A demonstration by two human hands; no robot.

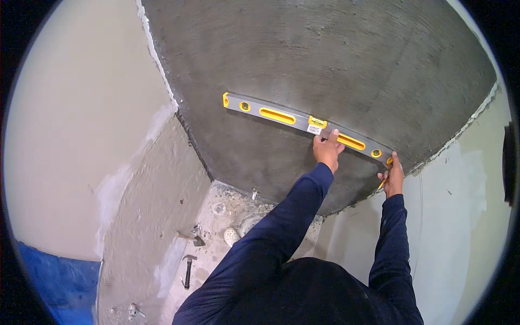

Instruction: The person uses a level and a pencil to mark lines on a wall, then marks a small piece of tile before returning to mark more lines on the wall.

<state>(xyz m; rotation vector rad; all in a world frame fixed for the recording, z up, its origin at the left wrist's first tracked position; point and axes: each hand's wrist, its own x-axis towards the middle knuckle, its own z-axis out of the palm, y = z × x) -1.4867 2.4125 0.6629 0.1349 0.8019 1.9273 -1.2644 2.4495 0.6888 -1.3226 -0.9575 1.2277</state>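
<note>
A grey and yellow spirit level (299, 120) lies against the dark grey plastered wall (325, 54), its right end lower in view than its left. My left hand (327, 152) is closed on the level's lower edge just right of the middle vial, fingers below and one fingertip on the face. At the level's right end, a fingertip of my right hand (395, 176) touches it. A thin orange-yellow pencil (382, 184) sticks out from the curled fingers of that hand; part of it is hidden.
On the dusty floor (216, 195) lie a hammer (188, 272) and a hatchet-like tool (192, 238). A white clog (231, 236) shows beside my left sleeve. Metal fittings protrude near the wall's foot (255, 193) and at lower left (134, 311). Pale walls flank both sides.
</note>
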